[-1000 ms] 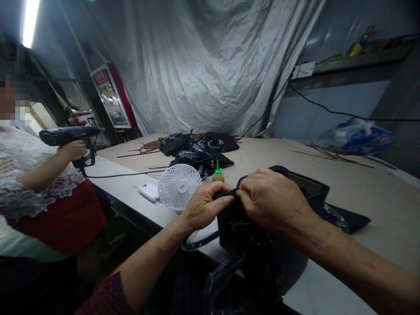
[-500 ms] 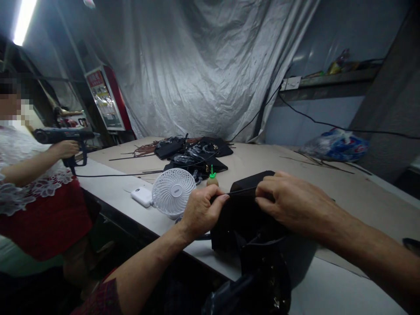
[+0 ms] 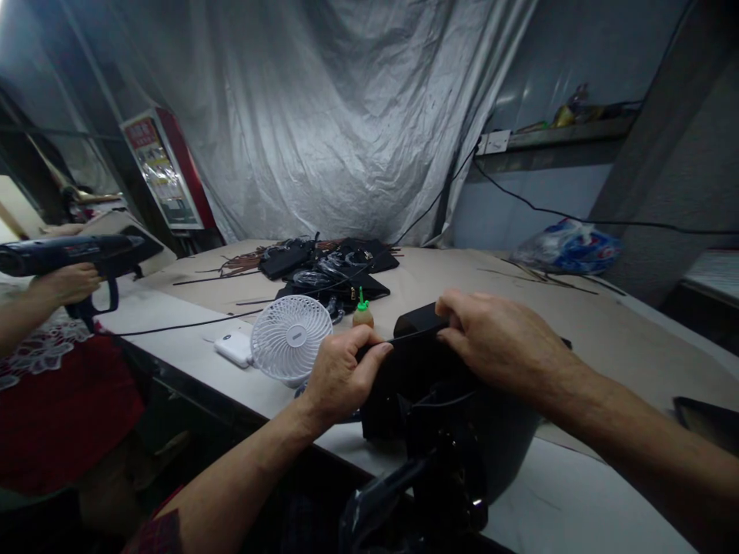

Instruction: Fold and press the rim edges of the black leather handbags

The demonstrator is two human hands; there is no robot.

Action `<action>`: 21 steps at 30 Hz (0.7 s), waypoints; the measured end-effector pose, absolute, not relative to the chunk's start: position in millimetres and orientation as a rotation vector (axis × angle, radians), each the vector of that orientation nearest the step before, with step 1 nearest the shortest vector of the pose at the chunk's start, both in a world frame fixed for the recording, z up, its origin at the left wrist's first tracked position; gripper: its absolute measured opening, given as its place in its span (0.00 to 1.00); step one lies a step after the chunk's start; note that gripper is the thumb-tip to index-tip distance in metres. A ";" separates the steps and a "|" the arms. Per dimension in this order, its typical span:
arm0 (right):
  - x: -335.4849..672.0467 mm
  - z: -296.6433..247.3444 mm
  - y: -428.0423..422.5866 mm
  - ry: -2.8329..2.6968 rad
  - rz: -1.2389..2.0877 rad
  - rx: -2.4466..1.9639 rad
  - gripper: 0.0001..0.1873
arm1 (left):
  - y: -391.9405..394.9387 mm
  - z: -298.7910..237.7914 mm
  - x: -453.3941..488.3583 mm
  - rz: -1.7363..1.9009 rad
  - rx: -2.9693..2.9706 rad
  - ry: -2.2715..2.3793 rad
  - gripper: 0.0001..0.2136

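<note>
A black bag [image 3: 427, 400] stands at the near edge of the table [image 3: 606, 362]. My left hand [image 3: 340, 373] is closed in a pinch on the left end of the bag's top edge. My right hand [image 3: 499, 342] is closed on the same edge further right, fingers curled over it. Between the two hands the thin black rim is pulled taut. The bag's lower part is dark and hard to make out.
A small white fan [image 3: 290, 337], a white power bank [image 3: 234, 348] and a green-capped bottle [image 3: 362, 312] stand just left of the bag. Black bags and straps [image 3: 329, 269] are piled further back. At the left a person's hand holds a heat gun [image 3: 69, 258].
My hands have drawn apart along the bag's top edge, stretching it. The view has swung right, so the person with the heat gun sits further left.
</note>
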State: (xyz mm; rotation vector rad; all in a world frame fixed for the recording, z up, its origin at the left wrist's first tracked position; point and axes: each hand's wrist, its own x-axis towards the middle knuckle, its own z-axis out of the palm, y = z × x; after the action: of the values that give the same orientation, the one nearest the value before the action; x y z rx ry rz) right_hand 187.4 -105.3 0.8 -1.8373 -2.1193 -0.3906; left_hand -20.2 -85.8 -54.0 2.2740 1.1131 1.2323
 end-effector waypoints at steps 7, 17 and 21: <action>187.7 3.9 -106.1 -2.222 -0.421 -1.815 0.14 | -88.6 -51.1 -21.6 1.196 2.310 1.104 0.10; 177.4 12.4 -111.9 -2.340 -0.565 -1.739 0.14 | -63.9 8.8 21.2 0.575 2.819 1.038 0.06; 196.9 11.5 -113.2 -2.222 -0.453 -1.879 0.11 | -54.1 10.0 30.2 0.538 2.785 1.036 0.05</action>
State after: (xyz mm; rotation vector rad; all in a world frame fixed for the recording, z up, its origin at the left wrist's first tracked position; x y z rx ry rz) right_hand 196.9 -113.2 11.5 -1.8786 -2.2221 -0.4529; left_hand 30.2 -54.1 10.0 2.7848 1.0364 0.5381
